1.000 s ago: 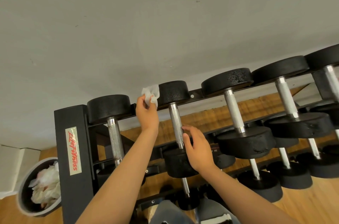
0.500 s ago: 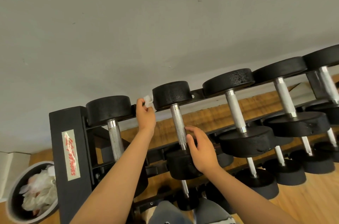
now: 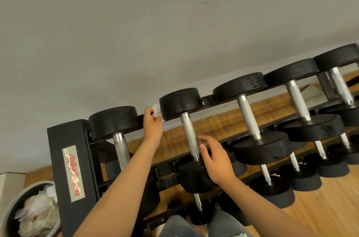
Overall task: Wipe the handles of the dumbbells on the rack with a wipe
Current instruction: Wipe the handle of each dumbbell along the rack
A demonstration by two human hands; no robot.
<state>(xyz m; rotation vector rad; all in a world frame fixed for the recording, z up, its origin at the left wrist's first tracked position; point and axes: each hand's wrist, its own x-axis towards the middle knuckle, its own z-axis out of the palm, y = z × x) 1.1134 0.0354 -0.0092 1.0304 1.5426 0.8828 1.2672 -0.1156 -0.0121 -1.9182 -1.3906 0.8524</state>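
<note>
The left hand (image 3: 153, 127) is pinching a crumpled white wipe (image 3: 156, 112) beside a black round dumbbell head (image 3: 179, 102). The right hand (image 3: 215, 161), its grip spread, is hovering beside the knurled silver handle (image 3: 189, 135).

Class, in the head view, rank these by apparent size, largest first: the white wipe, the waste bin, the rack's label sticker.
1. waste bin, cut off by the frame edge
2. label sticker
3. wipe, mostly hidden in the left hand

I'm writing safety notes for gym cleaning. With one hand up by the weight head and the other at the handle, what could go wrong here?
The left hand pinches the wipe in the narrow gap between two dumbbell heads; fingers might get pinched if the second dumbbell rolls. The right hand looks open beside its handle, so the dumbbell may not be steadied.
</note>
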